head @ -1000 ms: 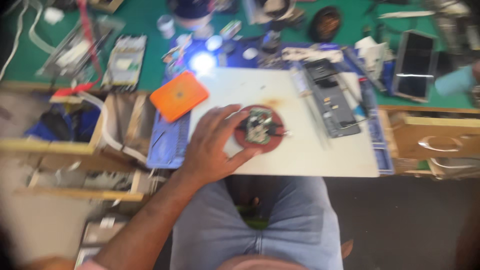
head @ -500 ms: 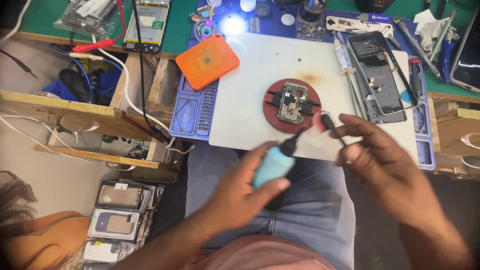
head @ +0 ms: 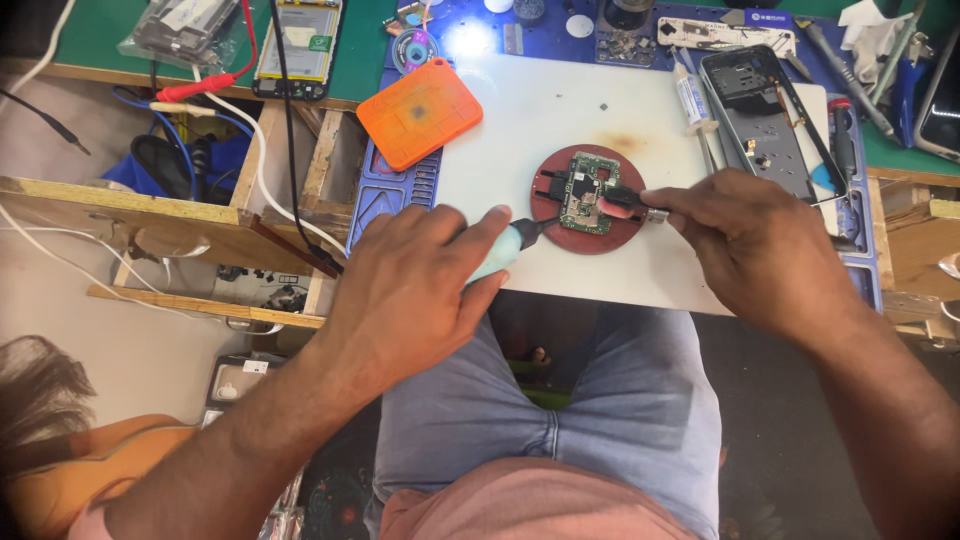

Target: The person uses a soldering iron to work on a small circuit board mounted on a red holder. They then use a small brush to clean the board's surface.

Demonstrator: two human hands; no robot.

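Note:
A small green circuit board [head: 581, 187] lies on a round red holder [head: 612, 234] on the white work mat [head: 560, 110]. My left hand [head: 415, 290] grips a light teal tool [head: 497, 255] whose black tip points at the left edge of the red holder. My right hand [head: 752, 240] holds a thin black tool with a metal collar [head: 640, 208], its tip resting on the right side of the board. Both hands sit at the near edge of the mat, above my lap.
An orange square pad [head: 420, 110] lies at the mat's left corner on a blue tray mat [head: 372, 205]. A stripped phone frame [head: 762, 118] and several hand tools [head: 845, 150] sit to the right. A bare phone [head: 300, 40] lies on green matting. Wooden drawers [head: 150, 215] stand open left.
Both hands have moved up from over my lap to the red holder. The two tool tips now reach the circuit board.

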